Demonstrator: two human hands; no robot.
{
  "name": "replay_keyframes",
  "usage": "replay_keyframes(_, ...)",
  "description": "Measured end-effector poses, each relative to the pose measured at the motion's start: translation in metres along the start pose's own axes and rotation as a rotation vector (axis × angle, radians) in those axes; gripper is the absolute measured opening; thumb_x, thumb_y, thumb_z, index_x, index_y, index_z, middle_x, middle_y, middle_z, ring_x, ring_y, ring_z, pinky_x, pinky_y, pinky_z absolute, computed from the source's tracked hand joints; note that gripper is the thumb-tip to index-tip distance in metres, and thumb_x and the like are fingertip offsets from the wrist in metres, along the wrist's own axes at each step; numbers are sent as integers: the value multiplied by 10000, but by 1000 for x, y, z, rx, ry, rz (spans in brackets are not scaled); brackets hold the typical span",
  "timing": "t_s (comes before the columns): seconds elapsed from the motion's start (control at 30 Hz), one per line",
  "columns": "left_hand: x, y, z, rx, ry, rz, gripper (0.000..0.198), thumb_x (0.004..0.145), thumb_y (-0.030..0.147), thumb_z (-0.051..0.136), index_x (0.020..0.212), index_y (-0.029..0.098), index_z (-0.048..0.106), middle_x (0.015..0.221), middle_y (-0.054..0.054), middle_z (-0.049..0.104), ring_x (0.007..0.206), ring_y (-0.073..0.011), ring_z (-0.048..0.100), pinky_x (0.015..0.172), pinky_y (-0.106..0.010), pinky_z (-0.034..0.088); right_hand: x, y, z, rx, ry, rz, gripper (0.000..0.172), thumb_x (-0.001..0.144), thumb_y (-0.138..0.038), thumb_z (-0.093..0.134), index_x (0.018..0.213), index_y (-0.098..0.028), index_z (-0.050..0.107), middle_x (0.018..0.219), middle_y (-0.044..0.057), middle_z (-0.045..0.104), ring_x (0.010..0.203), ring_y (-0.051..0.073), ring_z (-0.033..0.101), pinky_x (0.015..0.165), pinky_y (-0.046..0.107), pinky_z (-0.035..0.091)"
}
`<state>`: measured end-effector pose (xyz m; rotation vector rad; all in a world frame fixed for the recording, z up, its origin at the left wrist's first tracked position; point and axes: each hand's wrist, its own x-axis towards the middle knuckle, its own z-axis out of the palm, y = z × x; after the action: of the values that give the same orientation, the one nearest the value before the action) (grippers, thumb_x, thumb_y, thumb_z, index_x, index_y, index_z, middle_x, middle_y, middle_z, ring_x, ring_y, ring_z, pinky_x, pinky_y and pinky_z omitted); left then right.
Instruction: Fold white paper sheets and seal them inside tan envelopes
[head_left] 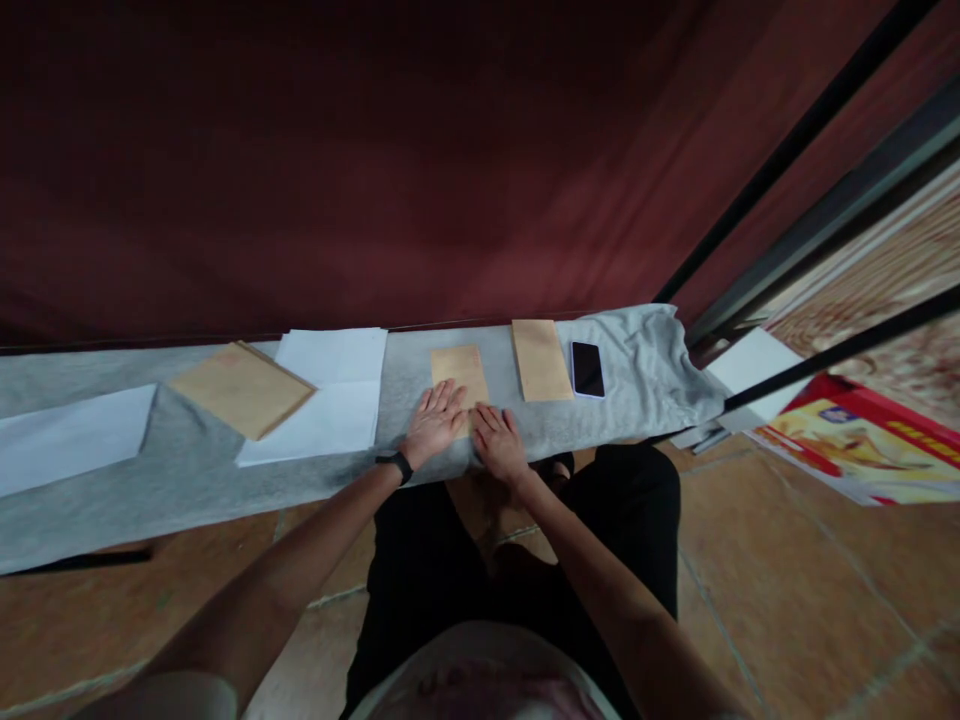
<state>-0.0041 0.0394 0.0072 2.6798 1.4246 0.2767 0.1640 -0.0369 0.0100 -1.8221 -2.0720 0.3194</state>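
Head view, covered: the left grip (436, 420) and the right grip (499, 443) are hiding the near part of a kraft envelope (459, 367).
Head view, cut off: a white sheet (75, 430) is running out at the left edge, a printed box (862, 440) at the right.
Overlap: an envelope stack (244, 390) is covering part of some white papers (337, 400).
Writing: red marks are showing at the kraft envelope's far right corner, too small to read; the box's yellow lettering is blurring.
Kraft envelope: it is lying on the cloth-draped counter (195, 475), beneath the fingers of both hands.
Left grip: it is resting released, flat and palm down.
Right grip: it is also resting released, fingers extended at the near right edge.
Right of the hands: a second envelope (541, 360) is lying just beside a dark-screened phone (588, 370).
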Motion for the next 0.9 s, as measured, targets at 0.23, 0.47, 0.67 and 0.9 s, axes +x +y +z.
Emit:
replay_keyframes(0.23, -1, -2, 4, -19, 29, 7, 593, 1040, 414, 297, 1581, 188, 385, 1684, -87, 294, 1575, -264, 213, 1289, -477, 156, 4, 7, -3, -54, -3, 12, 487, 1087, -342, 345, 1545, -211, 448, 1628, 55, 404, 1496, 220, 392, 1272, 446, 191)
replay_keyframes(0.47, 5, 9, 11, -4, 10, -65, 593, 1025, 326, 291, 1584, 145, 365, 1679, -108, 307, 1572, -259, 224, 1289, -458, 176, 8, 8, 3, -38, 35, 11, 477, 1077, -324, 363, 1531, -227, 471, 1623, 54, 416, 1494, 234, 392, 1266, 463, 194)
replay_keyframes(0.67, 28, 26, 16, -18, -76, -26, 593, 1015, 256, 269, 1578, 92, 359, 1674, -123, 314, 1569, -238, 227, 1288, -420, 177, 19, 9, 2, -23, 51, 32, 496, 1045, -229, 382, 1528, -166, 474, 1600, 80, 455, 1491, 236, 389, 1265, 450, 178)
replay_keyframes(0.9, 64, 8, 13, -12, 3, -65, 608, 1010, 279, 301, 1604, 149, 309, 1682, -90, 303, 1576, -224, 201, 1292, -445, 122, 20, 6, 10, -48, 94, 58, 518, 1035, -222, 379, 1542, -150, 452, 1605, 90, 446, 1490, 255, 383, 1257, 468, 177)
